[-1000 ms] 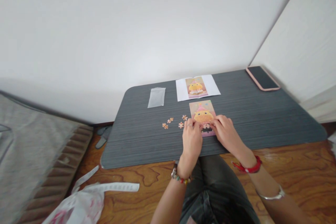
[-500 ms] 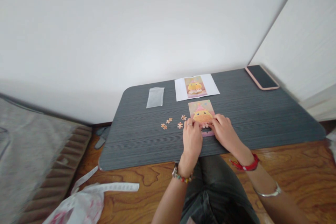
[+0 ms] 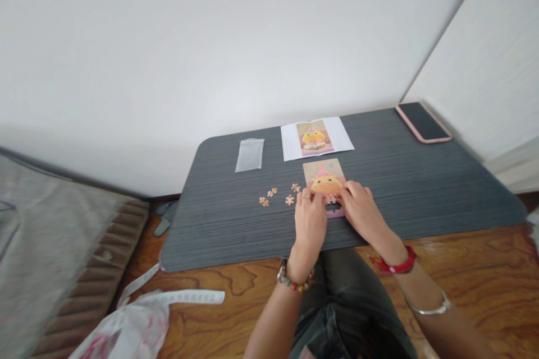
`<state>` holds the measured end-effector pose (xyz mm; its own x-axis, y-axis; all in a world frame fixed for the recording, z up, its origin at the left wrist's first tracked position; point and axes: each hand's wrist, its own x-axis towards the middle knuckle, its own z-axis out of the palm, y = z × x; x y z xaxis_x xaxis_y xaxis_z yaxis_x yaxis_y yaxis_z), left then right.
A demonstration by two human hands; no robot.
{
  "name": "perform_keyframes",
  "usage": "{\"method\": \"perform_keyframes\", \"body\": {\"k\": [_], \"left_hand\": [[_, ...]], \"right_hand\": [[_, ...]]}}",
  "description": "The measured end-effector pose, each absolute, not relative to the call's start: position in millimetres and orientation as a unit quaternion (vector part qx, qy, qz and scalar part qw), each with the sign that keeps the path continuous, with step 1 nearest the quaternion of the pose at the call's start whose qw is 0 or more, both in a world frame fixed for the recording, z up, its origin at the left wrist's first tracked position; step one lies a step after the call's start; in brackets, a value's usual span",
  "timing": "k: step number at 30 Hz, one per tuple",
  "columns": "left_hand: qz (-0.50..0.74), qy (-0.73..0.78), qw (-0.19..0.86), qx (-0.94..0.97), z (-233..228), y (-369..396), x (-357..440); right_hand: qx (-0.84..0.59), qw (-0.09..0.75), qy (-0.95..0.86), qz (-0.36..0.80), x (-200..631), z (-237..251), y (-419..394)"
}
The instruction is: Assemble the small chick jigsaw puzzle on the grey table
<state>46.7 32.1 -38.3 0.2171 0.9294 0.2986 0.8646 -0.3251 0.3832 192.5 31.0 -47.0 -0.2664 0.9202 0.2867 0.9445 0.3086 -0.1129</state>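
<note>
Two hands of ours meet at the lower part of a small jigsaw puzzle (image 3: 323, 180) showing a yellow chick in a pink hat, which lies flat on the dark grey desk (image 3: 421, 190), just in front of us near the middle. Our left hand (image 3: 310, 221) rests on the puzzle's lower left corner, a ring on one finger, its fingers curled down onto the cardboard. Our right hand (image 3: 359, 210) covers the lower right part, its fingers bent and pressing at the puzzle; whether they pinch a piece between them we cannot tell. A dark gap shows in the puzzle's bottom rows, between the two hands.

Four loose puzzle pieces (image 3: 289, 199) lie scattered on the desk just left of the puzzle. Beyond it, toward the wall, lies a white reference sheet (image 3: 341, 139) printed with the same chick picture, and to its left a clear empty plastic bag (image 3: 250, 154). A phone in a pink case (image 3: 423, 122) lies face up at the far right corner. On the wooden floor at lower left sits a crumpled white plastic bag (image 3: 138, 320).
</note>
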Motion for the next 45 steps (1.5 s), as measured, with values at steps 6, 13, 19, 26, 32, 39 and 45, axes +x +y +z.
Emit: {"method": "perform_keyframes", "body": {"k": [6, 13, 19, 26, 32, 39, 45], "left_hand": [[0.235, 0.555, 0.058, 0.796, -34.9, 25.9, 42.8], [0.159, 0.567, 0.054, 0.806, -27.6, 12.8, 44.7], [0.120, 0.574, 0.056, 0.808, -20.9, 12.4, 45.3], [0.189, 0.556, 0.087, 0.805, -23.2, 15.0, 42.9], [0.321, 0.580, 0.064, 0.746, -26.7, 11.4, 3.3], [0.293, 0.666, 0.029, 0.686, -30.1, 13.1, -54.9], [0.283, 0.673, 0.027, 0.683, -32.9, 14.7, -62.3]], "right_hand": [[-0.591, 0.128, -0.795, -0.049, 190.4, -42.3, 31.0], [-0.588, 0.141, -0.796, -0.035, 189.7, -39.4, 29.5], [-0.576, 0.179, -0.798, -0.015, 189.6, -40.1, 22.0], [-0.569, 0.186, -0.801, -0.013, 188.2, -31.8, 16.4], [-0.544, 0.257, -0.799, 0.025, 164.1, -25.3, 9.8], [-0.537, 0.230, -0.810, 0.063, 119.5, -26.5, 36.8], [-0.533, 0.193, -0.822, 0.056, 100.5, -27.5, 49.6]]}}
